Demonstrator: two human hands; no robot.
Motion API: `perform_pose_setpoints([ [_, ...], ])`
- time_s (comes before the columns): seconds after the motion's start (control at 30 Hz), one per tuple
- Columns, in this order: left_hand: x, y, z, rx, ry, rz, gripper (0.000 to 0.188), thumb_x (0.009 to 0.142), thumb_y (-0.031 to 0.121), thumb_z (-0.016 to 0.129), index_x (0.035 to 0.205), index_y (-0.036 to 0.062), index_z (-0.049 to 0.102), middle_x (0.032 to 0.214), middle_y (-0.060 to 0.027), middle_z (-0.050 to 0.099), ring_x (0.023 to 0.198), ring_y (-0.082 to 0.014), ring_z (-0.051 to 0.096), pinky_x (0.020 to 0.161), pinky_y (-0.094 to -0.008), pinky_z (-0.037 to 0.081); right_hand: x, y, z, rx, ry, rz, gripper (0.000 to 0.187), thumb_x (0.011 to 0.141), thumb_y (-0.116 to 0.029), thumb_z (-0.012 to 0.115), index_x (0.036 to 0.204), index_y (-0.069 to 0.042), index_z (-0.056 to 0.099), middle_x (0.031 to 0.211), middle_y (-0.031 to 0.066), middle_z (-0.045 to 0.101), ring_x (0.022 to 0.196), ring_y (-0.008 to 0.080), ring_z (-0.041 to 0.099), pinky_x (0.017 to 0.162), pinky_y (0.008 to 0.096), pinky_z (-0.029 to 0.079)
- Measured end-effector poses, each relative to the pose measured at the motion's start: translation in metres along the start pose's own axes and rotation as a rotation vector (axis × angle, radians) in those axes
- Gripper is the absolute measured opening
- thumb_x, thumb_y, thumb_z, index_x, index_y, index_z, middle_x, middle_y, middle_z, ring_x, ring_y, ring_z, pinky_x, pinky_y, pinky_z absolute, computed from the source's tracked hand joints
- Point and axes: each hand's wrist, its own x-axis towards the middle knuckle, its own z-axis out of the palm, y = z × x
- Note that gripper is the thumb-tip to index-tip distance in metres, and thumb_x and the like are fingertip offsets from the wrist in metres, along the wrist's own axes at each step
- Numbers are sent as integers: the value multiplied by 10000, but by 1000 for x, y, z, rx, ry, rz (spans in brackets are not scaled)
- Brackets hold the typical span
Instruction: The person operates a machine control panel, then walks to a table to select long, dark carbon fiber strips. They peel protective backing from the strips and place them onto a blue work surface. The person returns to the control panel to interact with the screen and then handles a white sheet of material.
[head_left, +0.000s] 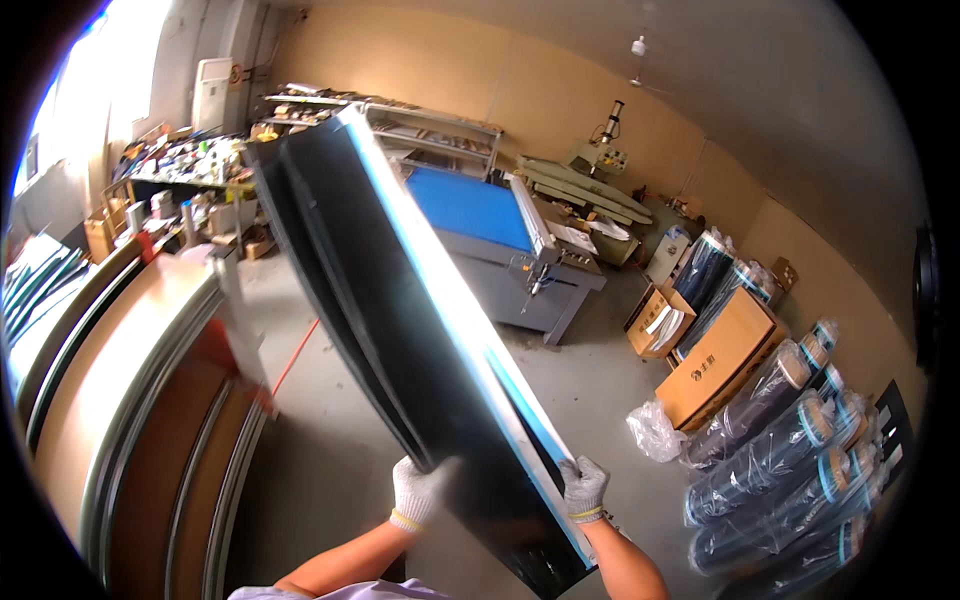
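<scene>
A long black panel [375,270] stretches diagonally in front of me, from beside my body up toward the far left. Its right side shows a white and light-blue edge, and a dark gap runs along the left side as if more than one layer lies together. My left hand [422,492], in a pale knit glove with a yellow cuff band, grips the panel's left edge, slightly blurred. Gloved alike, my right hand [584,488] is closed on its right edge. Parts of the fingers are hidden by the panel.
Large curved sheets [150,370] stand close on my left. A blue-topped machine table [470,208] is ahead, with shelves [430,125] behind. Plastic-wrapped rolls [760,500], a cardboard box [715,365] and crumpled clear plastic [655,432] lie on the right. A red line [296,355] crosses the floor.
</scene>
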Motion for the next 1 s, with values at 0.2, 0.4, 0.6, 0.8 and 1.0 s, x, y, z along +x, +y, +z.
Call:
perform_pose_setpoints([
  [0.2, 272, -57, 42, 62, 102, 117, 110, 851, 99, 753, 885, -3, 729, 719, -6, 682, 635, -71, 589, 557, -270, 490, 219, 66, 143, -101, 10, -206, 463, 845, -276, 793, 599, -33, 485, 555, 169, 429, 497, 344, 383, 476, 410, 348],
  [0.4, 512, -95, 107, 5, 8, 48, 97, 866, 63, 742, 937, -3, 733, 760, 8, 672, 647, -69, 588, 554, -253, 483, 403, 175, 254, -104, -11, -64, 493, 882, -304, 757, 591, -33, 466, 546, 177, 429, 485, 345, 378, 467, 416, 348],
  [0.6, 774, -131, 158, 117, -37, 49, 200, 832, 58, 753, 1012, -24, 727, 878, -20, 714, 768, -107, 629, 725, -284, 528, 597, 284, 406, -88, -10, -66, 278, 860, -238, 772, 719, -30, 655, 638, 191, 582, 545, 354, 548, 534, 397, 448],
  [0.8, 1027, -142, 189, 112, -4, -1, 188, 822, 66, 763, 990, -15, 738, 874, -13, 715, 770, -99, 625, 737, -276, 522, 797, 348, 560, 32, -40, -14, 364, 914, -195, 717, 677, 5, 526, 589, 187, 478, 515, 276, 370, 517, 384, 381],
  [1.0, 1263, -176, 198, 72, -54, 79, 180, 823, 65, 745, 982, -19, 733, 883, -13, 718, 783, -97, 626, 747, -279, 525, 945, 421, 706, -37, -37, 2, 331, 912, -171, 707, 685, 3, 541, 615, 196, 502, 558, 326, 469, 560, 409, 384],
])
